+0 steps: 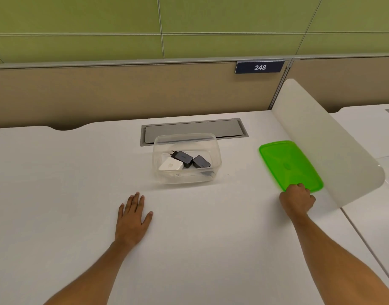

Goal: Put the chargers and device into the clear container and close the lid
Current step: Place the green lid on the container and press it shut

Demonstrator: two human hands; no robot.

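A clear plastic container (pixel 216 158) stands uncovered at the middle of the white desk. Inside it lie a white charger (pixel 171 165), a dark charger with plug pins (pixel 183 157) and a smaller dark charger (pixel 201 162). The green lid (pixel 286 164) lies on the desk to the right of the container, beside a white divider. My right hand (pixel 297 198) is closed on the lid's near edge. My left hand (pixel 133 219) rests flat on the desk in front and to the left of the container, fingers spread, holding nothing.
A white curved divider panel (pixel 325 146) stands right behind the lid at the desk's right edge. A grey cable hatch (pixel 193 129) is set into the desk behind the container. A beige partition with a sign "248" (pixel 260 67) closes the back.
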